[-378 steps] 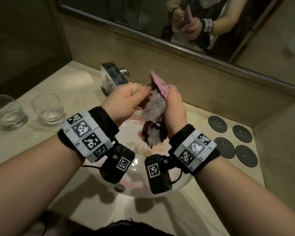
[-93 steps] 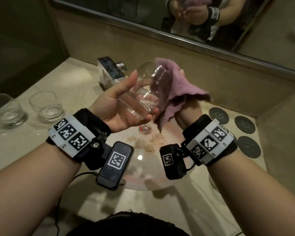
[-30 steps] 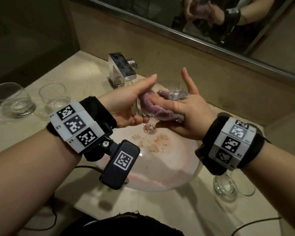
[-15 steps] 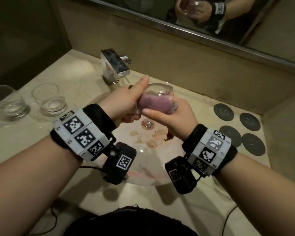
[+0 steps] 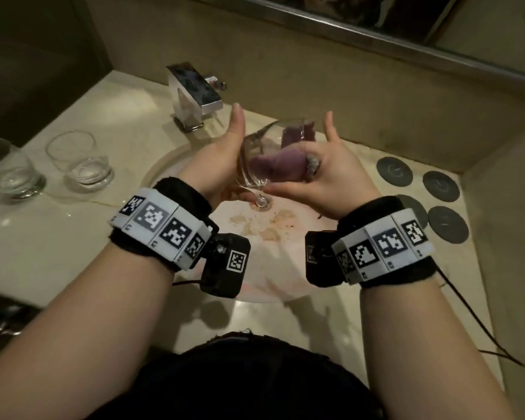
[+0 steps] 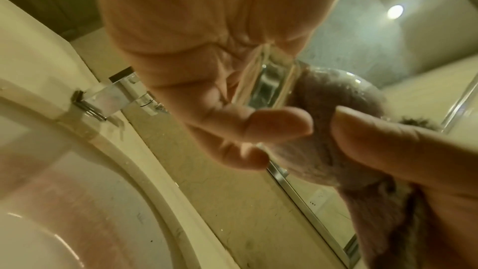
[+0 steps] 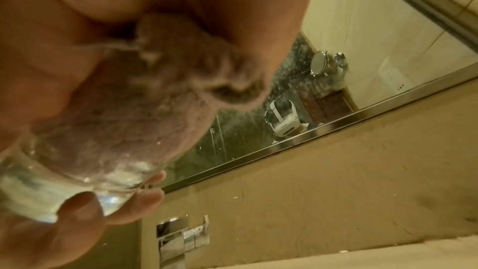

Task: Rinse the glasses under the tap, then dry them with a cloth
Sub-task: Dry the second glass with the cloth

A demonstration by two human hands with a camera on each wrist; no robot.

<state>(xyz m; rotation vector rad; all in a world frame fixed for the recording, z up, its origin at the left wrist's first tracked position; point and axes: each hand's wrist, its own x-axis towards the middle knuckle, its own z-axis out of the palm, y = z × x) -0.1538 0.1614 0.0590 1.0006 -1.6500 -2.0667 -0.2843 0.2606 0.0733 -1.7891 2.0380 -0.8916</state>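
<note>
Over the sink basin (image 5: 255, 268) I hold a clear glass (image 5: 256, 159) on its side, mouth toward the right. My left hand (image 5: 225, 156) grips its thick base, thumb pointing up; in the left wrist view its fingers (image 6: 258, 126) curl under the base of the glass (image 6: 269, 87). A purple cloth (image 5: 282, 166) is stuffed inside the glass. My right hand (image 5: 331, 177) holds the bunched cloth (image 7: 145, 109) at the mouth, thumb raised and fingers running under the glass (image 7: 64, 187). The tap (image 5: 194, 92) stands behind, with no water running.
Two more clear glasses (image 5: 9, 174) (image 5: 82, 165) stand on the counter at the left. Several dark round coasters (image 5: 394, 171) lie at the right. A mirror (image 7: 258, 120) runs along the back wall. The basin shows brownish stains near the drain (image 5: 262, 201).
The glass has tilted so its mouth points more up and back. My right hand has rolled palm-up with the thumb raised, the cloth still inside. The left hand keeps its grip on the base.
</note>
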